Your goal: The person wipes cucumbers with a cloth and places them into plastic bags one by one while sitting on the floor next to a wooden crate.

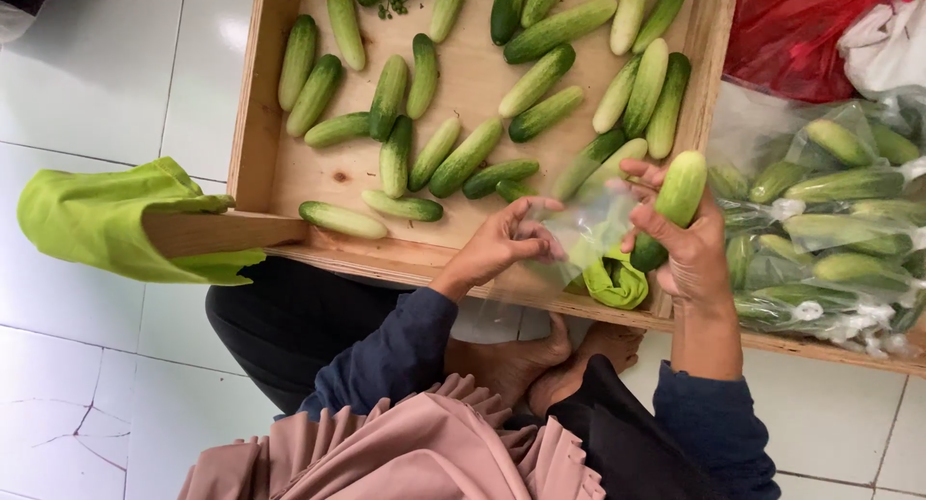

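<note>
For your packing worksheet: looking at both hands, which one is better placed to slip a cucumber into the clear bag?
The right hand, probably: it already grips a pale green cucumber just above the clear plastic bag, while the left hand pinches the bag's edge.

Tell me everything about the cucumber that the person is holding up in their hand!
The cucumber is short and plump, pale green at its rounded top and darker green lower down, with smooth, slightly shiny skin. It stands nearly upright, leaning a little to the right. The right hand grips its lower half, fingers wrapped around it, so the bottom end is partly hidden. It is held over the near right corner of the wooden tray, beside a clear plastic bag that the left hand pinches.
</note>
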